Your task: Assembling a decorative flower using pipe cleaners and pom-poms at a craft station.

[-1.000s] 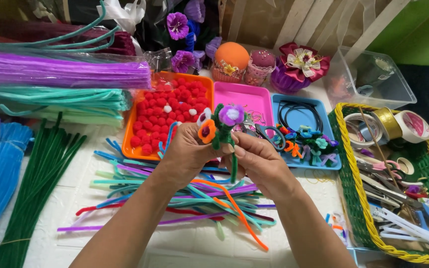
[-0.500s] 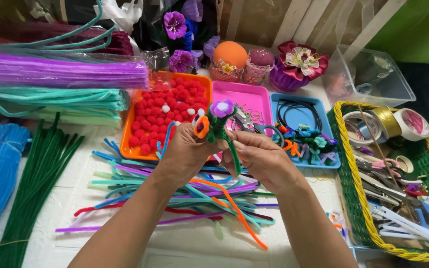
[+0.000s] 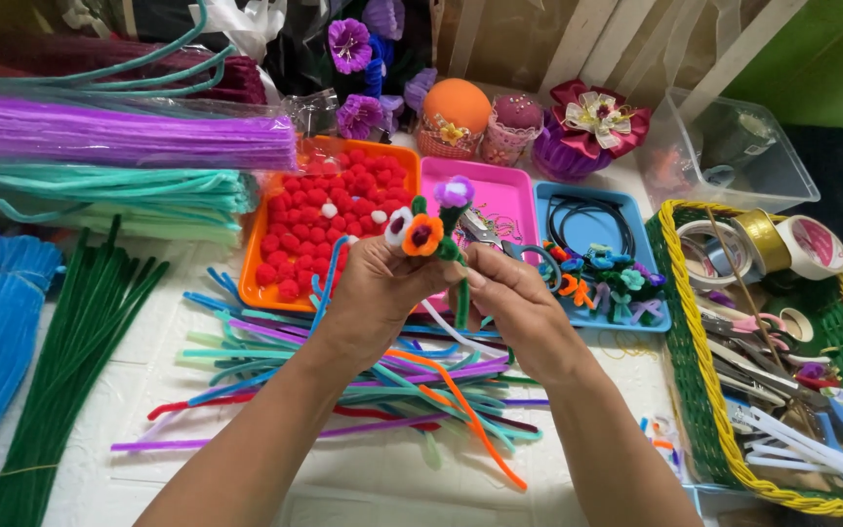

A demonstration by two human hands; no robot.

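2 hands grip 1 pipe-cleaner flower bunch (image 3: 433, 234): left hand (image 3: 375, 298) and right hand (image 3: 509, 304) pinching its green stem.

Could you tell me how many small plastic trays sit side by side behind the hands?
3: an orange tray on the left, a pink tray in the middle, and a blue tray on the right.

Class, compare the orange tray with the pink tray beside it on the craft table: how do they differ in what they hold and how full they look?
The orange tray is heaped with red pompoms and a few white ones, so little of its floor shows; the pink tray is mostly bare, with only a few small metal bits near its front. The orange tray sits to the left and looks larger; the pink tray lies between it and a blue tray. Both are shallow, rectangular and brightly coloured, set side by side.
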